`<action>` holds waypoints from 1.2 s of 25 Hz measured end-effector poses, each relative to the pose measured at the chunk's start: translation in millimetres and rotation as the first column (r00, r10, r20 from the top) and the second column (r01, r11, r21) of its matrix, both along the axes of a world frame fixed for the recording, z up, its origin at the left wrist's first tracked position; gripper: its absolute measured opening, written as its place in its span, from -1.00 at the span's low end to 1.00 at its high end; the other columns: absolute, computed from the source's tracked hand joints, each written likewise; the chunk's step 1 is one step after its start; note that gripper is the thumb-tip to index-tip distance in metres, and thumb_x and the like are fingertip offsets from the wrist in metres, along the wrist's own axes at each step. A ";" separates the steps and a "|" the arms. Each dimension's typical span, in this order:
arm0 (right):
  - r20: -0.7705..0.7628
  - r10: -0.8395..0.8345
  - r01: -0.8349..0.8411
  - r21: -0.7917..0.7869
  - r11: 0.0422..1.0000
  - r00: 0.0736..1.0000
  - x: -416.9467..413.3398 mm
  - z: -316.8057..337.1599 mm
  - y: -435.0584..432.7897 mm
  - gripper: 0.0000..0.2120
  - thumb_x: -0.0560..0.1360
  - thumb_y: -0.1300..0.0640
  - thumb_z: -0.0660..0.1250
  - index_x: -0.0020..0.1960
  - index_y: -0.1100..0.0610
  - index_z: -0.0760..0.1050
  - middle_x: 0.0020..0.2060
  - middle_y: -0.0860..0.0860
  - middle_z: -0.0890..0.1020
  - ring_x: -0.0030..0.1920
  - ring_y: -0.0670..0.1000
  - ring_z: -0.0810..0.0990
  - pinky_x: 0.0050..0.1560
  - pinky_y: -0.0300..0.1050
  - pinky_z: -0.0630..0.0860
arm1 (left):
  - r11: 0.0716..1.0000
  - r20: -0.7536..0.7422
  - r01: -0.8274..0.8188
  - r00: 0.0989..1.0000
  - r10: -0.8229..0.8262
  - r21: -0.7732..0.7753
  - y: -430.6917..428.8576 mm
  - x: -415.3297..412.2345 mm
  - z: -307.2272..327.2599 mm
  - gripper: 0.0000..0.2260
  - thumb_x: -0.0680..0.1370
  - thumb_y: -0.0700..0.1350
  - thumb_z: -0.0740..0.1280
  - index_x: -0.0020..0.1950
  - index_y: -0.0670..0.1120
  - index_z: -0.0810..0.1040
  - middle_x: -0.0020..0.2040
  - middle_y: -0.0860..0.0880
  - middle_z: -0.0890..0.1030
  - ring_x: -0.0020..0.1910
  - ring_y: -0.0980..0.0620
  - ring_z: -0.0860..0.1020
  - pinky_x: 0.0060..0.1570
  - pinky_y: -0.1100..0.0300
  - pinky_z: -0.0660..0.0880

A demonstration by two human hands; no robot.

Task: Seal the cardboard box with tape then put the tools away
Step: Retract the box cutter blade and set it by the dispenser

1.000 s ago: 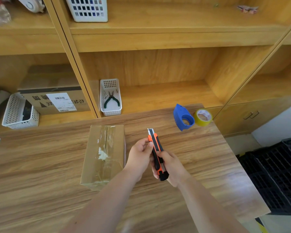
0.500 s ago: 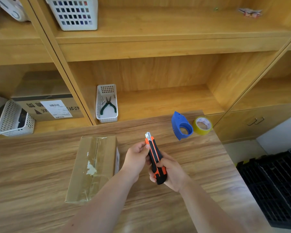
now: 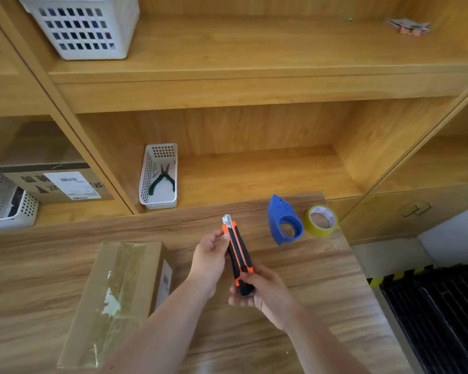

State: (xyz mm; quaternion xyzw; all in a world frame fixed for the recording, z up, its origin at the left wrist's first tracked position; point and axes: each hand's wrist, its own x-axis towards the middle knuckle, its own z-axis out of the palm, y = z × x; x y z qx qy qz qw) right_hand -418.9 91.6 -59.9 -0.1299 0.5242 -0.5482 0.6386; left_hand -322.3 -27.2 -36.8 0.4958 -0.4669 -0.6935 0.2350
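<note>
Now your right hand (image 3: 265, 292) wraps the utility knife (image 3: 238, 256) handle above the table (image 3: 322, 306); your left hand (image 3: 210, 261) pinches its upper end, beside the taped cardboard box (image 3: 114, 298).

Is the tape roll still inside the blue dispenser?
No. The yellow tape roll stands on the table beside the blue dispenser, whose ring is empty.

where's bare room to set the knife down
Free: the table between the taped cardboard box and the blue dispenser, and the shelf right of the white basket. Crowded: the far right corner, around dispenser and yellow tape roll.
</note>
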 end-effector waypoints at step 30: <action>-0.484 -0.117 0.292 0.303 0.907 0.867 -79.8 -105.4 -64.2 -0.90 0.54 0.11 0.34 0.04 0.01 0.46 -0.26 0.01 0.70 -0.43 -0.05 0.63 -0.43 -0.21 0.53 | 0.993 0.368 -0.087 0.928 0.052 0.079 -70.3 -130.9 -124.9 -0.66 0.51 -0.28 0.42 0.28 -0.09 0.59 -0.08 0.07 0.62 -0.17 0.17 0.56 -0.28 0.30 0.44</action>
